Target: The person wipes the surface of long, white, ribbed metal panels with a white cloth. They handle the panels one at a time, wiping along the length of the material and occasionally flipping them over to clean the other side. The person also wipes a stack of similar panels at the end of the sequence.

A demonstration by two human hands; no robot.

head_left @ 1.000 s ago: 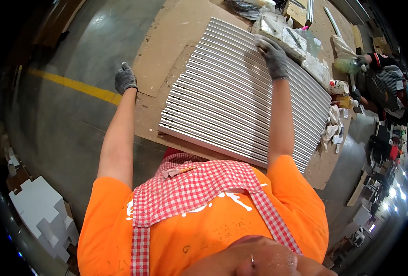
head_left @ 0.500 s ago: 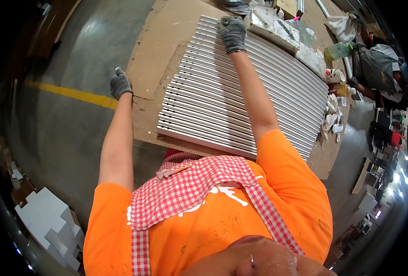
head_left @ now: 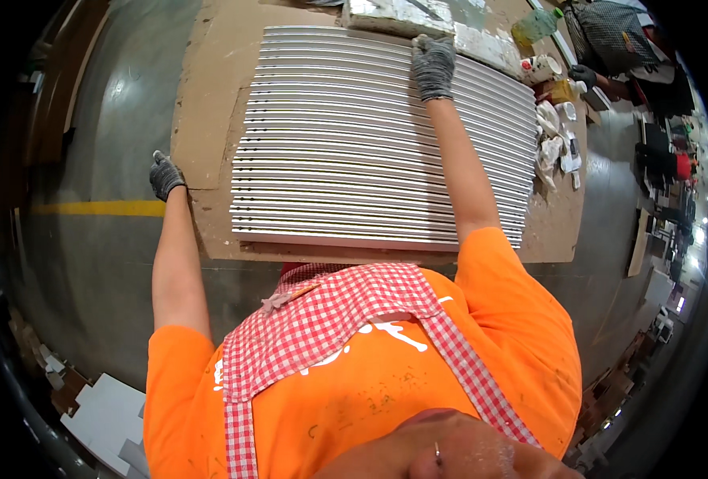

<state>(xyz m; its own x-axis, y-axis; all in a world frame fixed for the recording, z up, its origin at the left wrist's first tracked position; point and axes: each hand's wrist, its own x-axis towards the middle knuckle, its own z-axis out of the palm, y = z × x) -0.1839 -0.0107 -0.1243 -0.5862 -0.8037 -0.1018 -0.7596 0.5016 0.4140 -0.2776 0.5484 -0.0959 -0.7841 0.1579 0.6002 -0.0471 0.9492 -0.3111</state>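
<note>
Many white, ribbed strips [head_left: 346, 144] lie side by side on the cardboard-covered table [head_left: 202, 96], with small dark holes near their left ends. My right hand [head_left: 434, 70], in a grey knitted glove, rests at the far edge of the strips. Its fingers are curled; anything in them is hidden. Out at the table's left edge is my left hand [head_left: 167, 177], gloved alike, thumb up and fingers curled in. Whatever it may hold does not show.
Behind the strips sit white-wrapped blocks [head_left: 398, 16]. At the right are a green bottle [head_left: 536, 27], a white cup [head_left: 539, 69], a yellowish bottle [head_left: 561, 90] and crumpled rags [head_left: 549, 152]. A co-worker's gloved hand [head_left: 583, 77] is at the far right.
My view has turned, so the strips now lie more squarely before me. My right hand has shifted rightward along their far edge. The left hand stays out by the table's left edge.
</note>
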